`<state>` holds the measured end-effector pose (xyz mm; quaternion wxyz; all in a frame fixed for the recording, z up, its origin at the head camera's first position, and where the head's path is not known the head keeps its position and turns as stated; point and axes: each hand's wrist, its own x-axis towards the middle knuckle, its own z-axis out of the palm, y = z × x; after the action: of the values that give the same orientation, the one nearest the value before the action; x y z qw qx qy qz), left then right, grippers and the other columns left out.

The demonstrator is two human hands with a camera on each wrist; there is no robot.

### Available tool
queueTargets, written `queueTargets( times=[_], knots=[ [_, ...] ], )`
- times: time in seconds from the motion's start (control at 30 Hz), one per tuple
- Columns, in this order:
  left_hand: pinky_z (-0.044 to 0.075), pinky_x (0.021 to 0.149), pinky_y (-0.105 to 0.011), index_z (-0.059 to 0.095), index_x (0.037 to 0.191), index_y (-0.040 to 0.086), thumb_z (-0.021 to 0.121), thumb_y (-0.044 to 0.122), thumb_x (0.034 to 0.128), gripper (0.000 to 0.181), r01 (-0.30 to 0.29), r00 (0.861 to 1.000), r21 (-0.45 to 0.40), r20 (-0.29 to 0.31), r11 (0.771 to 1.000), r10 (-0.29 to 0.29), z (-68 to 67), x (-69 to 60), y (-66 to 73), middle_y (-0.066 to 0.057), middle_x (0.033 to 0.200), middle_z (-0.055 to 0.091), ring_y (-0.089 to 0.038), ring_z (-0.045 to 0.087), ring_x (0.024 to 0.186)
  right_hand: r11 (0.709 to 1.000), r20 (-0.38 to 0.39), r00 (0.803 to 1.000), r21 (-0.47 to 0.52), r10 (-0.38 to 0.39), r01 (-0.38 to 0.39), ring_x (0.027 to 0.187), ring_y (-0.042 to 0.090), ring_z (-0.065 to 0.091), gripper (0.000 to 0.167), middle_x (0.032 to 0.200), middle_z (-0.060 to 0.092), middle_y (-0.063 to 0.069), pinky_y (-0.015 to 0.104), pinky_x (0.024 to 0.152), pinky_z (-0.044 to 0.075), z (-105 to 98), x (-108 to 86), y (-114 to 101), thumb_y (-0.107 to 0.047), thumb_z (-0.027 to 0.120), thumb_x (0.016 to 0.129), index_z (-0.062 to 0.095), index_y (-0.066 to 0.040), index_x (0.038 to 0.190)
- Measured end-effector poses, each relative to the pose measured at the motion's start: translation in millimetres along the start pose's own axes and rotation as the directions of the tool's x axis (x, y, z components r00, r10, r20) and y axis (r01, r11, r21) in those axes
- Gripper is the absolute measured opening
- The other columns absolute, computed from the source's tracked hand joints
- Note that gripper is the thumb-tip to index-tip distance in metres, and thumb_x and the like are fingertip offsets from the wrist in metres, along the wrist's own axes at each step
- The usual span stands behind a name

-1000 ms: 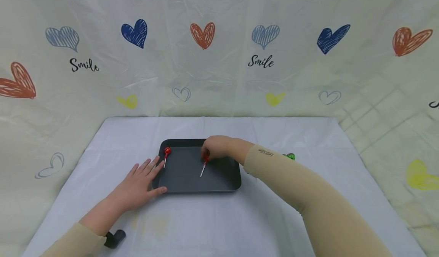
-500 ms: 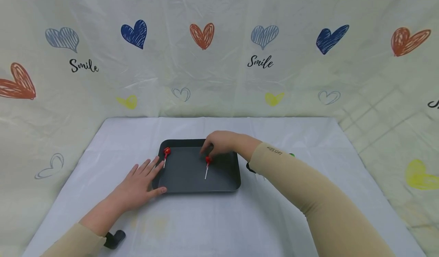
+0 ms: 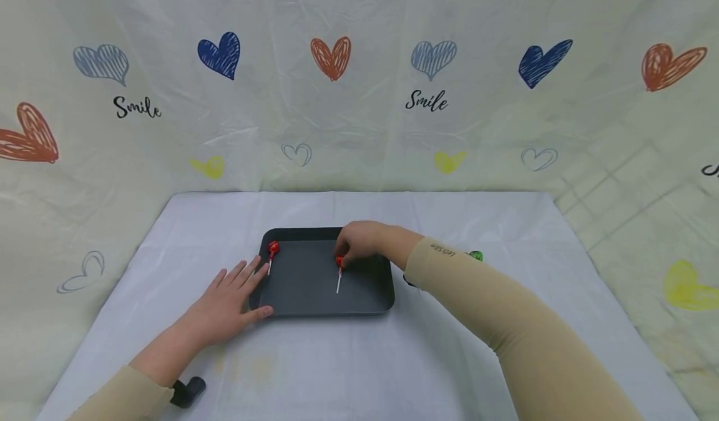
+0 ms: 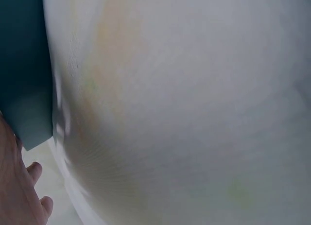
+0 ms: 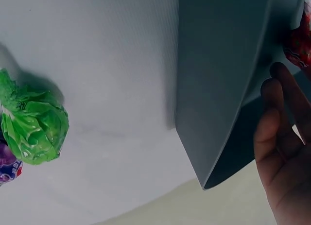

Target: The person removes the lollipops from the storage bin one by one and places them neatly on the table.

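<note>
A dark grey tray (image 3: 303, 284) lies on the white-covered table. My left hand (image 3: 227, 302) has its fingers spread at the tray's left side, the thumb on its front left corner. At the tray's right half, my right hand (image 3: 364, 240) pinches the head of a red-wrapped lollipop (image 3: 339, 279), whose white stick points toward me. Another red lollipop (image 3: 273, 247) lies near the back left corner, stick toward my left fingertips. In the right wrist view, the lollipop's red wrapper (image 5: 297, 45) is cut by the frame edge, and the thumb is out of sight.
A green-wrapped lollipop (image 3: 476, 256) lies right of the tray, partly hidden by my right sleeve. Beside it in the right wrist view is a purple wrapper (image 5: 7, 162). A heart-printed cloth (image 3: 371, 121) hangs behind the table.
The right-hand red lollipop has shifted slightly right and straightened from its slant. My right hand loosened off it half a second ago and now grips its head again. My left hand stays still.
</note>
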<state>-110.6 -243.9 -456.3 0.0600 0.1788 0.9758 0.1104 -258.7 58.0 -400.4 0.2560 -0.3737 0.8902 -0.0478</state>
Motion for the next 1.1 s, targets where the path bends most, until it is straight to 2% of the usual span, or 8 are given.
queueTargets(
  times=[0.43,0.63,0.77,0.9,1.1],
  knots=[
    [0.008,0.117,-0.064,0.022,0.159,0.017,0.054,0.069,0.0896,0.093,0.002,1.000,0.005,0.004,1.000,-0.002,-1.1,0.4,-0.3,-0.009,0.166,0.014,-0.039,0.014,0.149,1.000,-0.004,1.000,0.019,0.002,-0.002,0.089,0.004,0.062,0.023,0.098,0.071,-0.011,0.024,0.084,0.052,2.5,-0.5,-3.4,-0.023,0.076,0.089,0.077,-0.019,0.112],
    [0.009,0.116,-0.064,0.025,0.159,0.016,0.058,0.067,0.0886,0.093,-0.010,1.000,-0.022,-0.026,1.000,0.010,-0.1,0.4,0.1,-0.009,0.165,0.016,-0.040,0.016,0.149,1.000,-0.033,0.999,0.008,-0.009,0.009,0.088,0.005,0.062,0.023,0.098,0.071,-0.011,0.024,0.084,0.052,-1.6,-2.8,-1.5,-0.024,0.076,0.089,0.077,-0.020,0.112],
    [0.011,0.116,-0.064,0.026,0.159,0.017,0.059,0.066,0.0880,0.093,-0.020,0.999,-0.027,-0.042,0.999,0.019,1.6,0.1,-1.4,-0.009,0.165,0.017,-0.041,0.017,0.148,1.000,-0.054,0.998,0.018,-0.025,0.026,0.091,0.006,0.062,0.023,0.100,0.072,-0.010,0.026,0.086,0.052,-8.3,-7.2,-1.4,-0.022,0.074,0.091,0.076,-0.019,0.114],
    [0.010,0.117,-0.063,0.023,0.159,0.018,0.056,0.069,0.0886,0.093,-0.010,1.000,-0.010,-0.026,1.000,0.010,1.4,0.4,-1.7,-0.006,0.166,0.015,-0.039,0.015,0.149,0.999,-0.077,0.997,0.032,-0.027,0.029,0.094,0.006,0.061,0.026,0.102,0.071,-0.010,0.026,0.088,0.051,-14.3,-13.3,1.5,-0.022,0.073,0.092,0.075,-0.019,0.117],
    [0.011,0.116,-0.064,0.025,0.159,0.017,0.058,0.067,0.0882,0.093,-0.015,0.999,-0.024,-0.036,1.000,0.014,1.6,0.5,-1.5,-0.009,0.165,0.017,-0.041,0.016,0.148,0.995,-0.122,0.993,0.103,0.001,0.012,0.097,0.007,0.061,0.030,0.107,0.070,-0.011,0.027,0.088,0.051,-23.1,-25.9,11.8,-0.023,0.073,0.092,0.074,-0.018,0.121]
  ],
)
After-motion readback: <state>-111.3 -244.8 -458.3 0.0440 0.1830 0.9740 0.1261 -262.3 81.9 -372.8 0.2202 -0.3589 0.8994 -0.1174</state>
